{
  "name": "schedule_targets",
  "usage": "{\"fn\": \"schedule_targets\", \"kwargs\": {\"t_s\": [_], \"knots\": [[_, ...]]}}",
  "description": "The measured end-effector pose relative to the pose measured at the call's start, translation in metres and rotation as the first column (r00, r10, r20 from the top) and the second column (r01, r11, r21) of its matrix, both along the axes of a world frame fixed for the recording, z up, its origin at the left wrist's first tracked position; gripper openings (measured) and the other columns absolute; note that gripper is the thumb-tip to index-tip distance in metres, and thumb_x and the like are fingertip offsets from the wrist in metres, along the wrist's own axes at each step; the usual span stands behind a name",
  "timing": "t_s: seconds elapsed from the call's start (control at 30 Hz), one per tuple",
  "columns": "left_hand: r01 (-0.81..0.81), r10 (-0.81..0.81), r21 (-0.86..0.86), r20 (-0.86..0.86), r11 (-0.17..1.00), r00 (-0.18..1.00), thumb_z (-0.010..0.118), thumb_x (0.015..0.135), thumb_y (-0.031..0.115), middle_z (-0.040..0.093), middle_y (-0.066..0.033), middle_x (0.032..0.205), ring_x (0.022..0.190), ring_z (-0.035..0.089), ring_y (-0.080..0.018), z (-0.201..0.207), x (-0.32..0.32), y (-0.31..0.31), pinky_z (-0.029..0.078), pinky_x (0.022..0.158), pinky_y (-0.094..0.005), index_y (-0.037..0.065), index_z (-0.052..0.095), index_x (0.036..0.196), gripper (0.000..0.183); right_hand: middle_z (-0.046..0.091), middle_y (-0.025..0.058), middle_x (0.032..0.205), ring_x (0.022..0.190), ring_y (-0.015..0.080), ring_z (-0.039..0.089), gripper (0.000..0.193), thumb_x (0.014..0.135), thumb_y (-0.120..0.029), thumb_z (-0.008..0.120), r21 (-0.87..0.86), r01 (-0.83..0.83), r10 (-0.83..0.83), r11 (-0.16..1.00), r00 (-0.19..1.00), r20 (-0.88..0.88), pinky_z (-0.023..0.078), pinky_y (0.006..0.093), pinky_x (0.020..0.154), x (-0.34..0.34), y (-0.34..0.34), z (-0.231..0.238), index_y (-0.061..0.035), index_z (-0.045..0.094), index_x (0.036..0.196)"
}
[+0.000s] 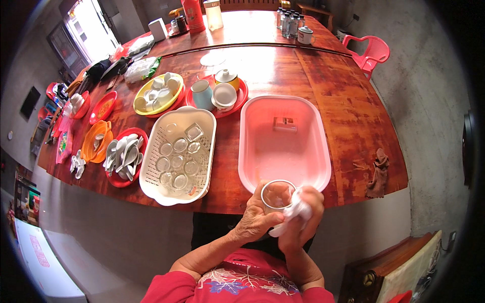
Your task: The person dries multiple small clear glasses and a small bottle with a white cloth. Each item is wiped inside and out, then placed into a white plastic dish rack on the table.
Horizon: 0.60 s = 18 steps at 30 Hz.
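My left hand [252, 219] is wrapped round a clear drinking glass [275, 198], its round mouth tilted up toward me. A white cloth [299, 209] is bunched in my right hand [309, 209] and pressed against the side of the glass. Both hands are over the table's front edge, just in front of a pink plastic basin [284, 151]. Inside the basin, near its far end, is a small rectangular label or packet [285, 124]. Left of the basin stands a cream draining basket [146, 174] with several clear glasses [177, 161] in it.
Behind the basket are a red tray [241, 98] with cups and a lidded pot, and a yellow bowl [177, 92] of small cups. A red plate of white spoons [124, 156] and an orange basket [96, 141] sit farther left. A brown rag [379, 174] lies at right.
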State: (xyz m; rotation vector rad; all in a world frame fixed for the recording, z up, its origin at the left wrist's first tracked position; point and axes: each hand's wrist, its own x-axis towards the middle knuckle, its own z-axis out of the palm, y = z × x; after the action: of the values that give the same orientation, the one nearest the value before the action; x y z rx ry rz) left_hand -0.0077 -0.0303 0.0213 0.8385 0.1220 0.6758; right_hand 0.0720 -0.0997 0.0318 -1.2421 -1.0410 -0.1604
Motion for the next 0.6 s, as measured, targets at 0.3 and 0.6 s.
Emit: {"fn": "schedule_targets", "kwargs": {"t_s": [0.3, 0.6], "knots": [[0.050, -0.049, 0.120, -0.017, 0.991, 0.999, 0.083, 0.070, 0.022, 0.047, -0.0017, 0.113, 0.107, 0.047, -0.0115, -0.005, -0.005, -0.004, 0.042, 0.089, -0.0276, 0.008, 0.038, 0.126, 0.074, 0.058, 0.0083, 0.101, 0.092, 0.0122, 0.054, 0.023, 0.092, -0.014, 0.047, 0.025, -0.597, 0.474, 0.802, 0.610, -0.635, 0.042, 0.0231, 0.082, 0.036, 0.010, 0.041, 0.0008, 0.057, 0.107], [-0.307, 0.301, 0.149, 0.061, 0.940, 0.952, 0.073, 0.080, 0.023, 0.043, -0.0028, 0.107, 0.097, 0.047, -0.0118, -0.004, 0.007, 0.003, 0.043, 0.086, -0.0253, 0.009, 0.025, 0.129, 0.070, 0.053, 0.0160, 0.112, 0.099, 0.0233, 0.055, 0.027, 0.095, -0.006, 0.045, -0.154, -0.085, 0.070, 0.984, 0.993, -0.099, 0.043, 0.0325, 0.088, 0.003, 0.014, 0.009, 0.0029, 0.050, 0.120]]}}
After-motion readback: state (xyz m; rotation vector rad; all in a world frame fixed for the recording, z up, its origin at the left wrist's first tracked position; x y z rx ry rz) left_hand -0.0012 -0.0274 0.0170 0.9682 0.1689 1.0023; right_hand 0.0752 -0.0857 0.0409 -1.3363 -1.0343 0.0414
